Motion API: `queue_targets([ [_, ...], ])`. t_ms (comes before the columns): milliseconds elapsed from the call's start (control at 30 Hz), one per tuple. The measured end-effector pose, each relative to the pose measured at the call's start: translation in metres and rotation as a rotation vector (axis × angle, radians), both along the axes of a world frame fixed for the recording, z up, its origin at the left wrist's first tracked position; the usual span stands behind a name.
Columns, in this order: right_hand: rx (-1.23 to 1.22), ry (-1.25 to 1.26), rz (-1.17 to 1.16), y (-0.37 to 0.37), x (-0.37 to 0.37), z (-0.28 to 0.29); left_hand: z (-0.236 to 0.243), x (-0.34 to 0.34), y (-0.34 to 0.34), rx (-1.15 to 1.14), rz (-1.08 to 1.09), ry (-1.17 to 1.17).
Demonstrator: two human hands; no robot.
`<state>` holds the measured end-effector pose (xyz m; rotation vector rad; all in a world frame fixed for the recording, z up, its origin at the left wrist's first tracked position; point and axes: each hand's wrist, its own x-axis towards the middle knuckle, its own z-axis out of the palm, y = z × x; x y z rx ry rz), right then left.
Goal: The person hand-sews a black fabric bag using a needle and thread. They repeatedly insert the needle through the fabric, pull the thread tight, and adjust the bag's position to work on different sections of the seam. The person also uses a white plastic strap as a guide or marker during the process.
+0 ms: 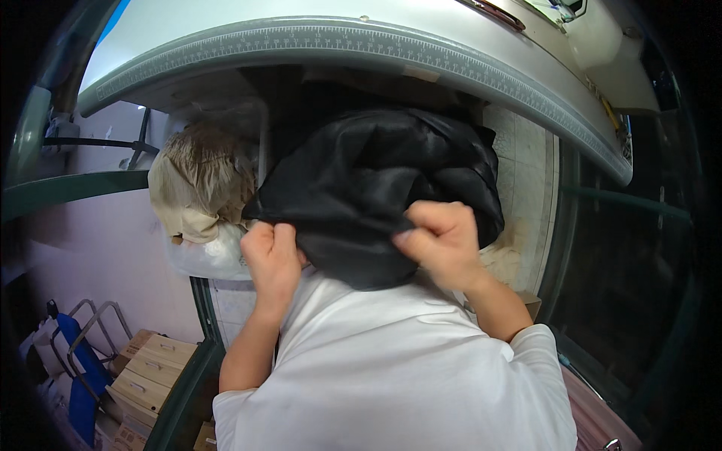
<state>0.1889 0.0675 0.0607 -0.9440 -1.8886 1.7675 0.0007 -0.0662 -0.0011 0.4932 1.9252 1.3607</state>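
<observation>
A large piece of shiny black fabric point(353, 173) lies bunched over my lap, below the table's front edge. My left hand point(272, 259) is closed on its left corner, thumb and fingers pinched together. Farther right, my right hand point(444, 237) grips a fold of the same fabric, slightly blurred by motion. Between the two hands the cloth hangs in loose folds. Its far part reaches into the shadow under the table, where its end is hidden.
Ahead stands a white sewing table point(248, 15) with a grey ruler-marked edge point(361, 41); a machine body point(613, 52) is at the far right. Beige fabric point(203, 180) in a clear plastic bag sits at left. A wooden drawer unit point(154, 372) and blue chair point(79, 376) stand lower left.
</observation>
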Motion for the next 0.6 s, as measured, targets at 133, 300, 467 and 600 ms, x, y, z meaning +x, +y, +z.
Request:
queue_targets([
  [133, -0.104, 0.041, -0.111, 0.009, 0.012, -0.014, 0.032, 0.022, 0.007, -0.033, -0.065, 0.016],
  [300, 0.272, 0.068, 0.183, 0.005, 0.002, -0.01, 0.023, 0.01, 0.034, -0.032, -0.112, 0.658],
  [467, 0.262, 0.111, 0.317, 0.01, 0.008, 0.005, 0.01, -0.015, 0.048, -0.081, -0.102, 0.723],
  [600, -0.111, 0.01, 0.115, 0.036, 0.039, 0.003, 0.039, -0.018, 0.032, 0.005, -0.167, 0.259],
])
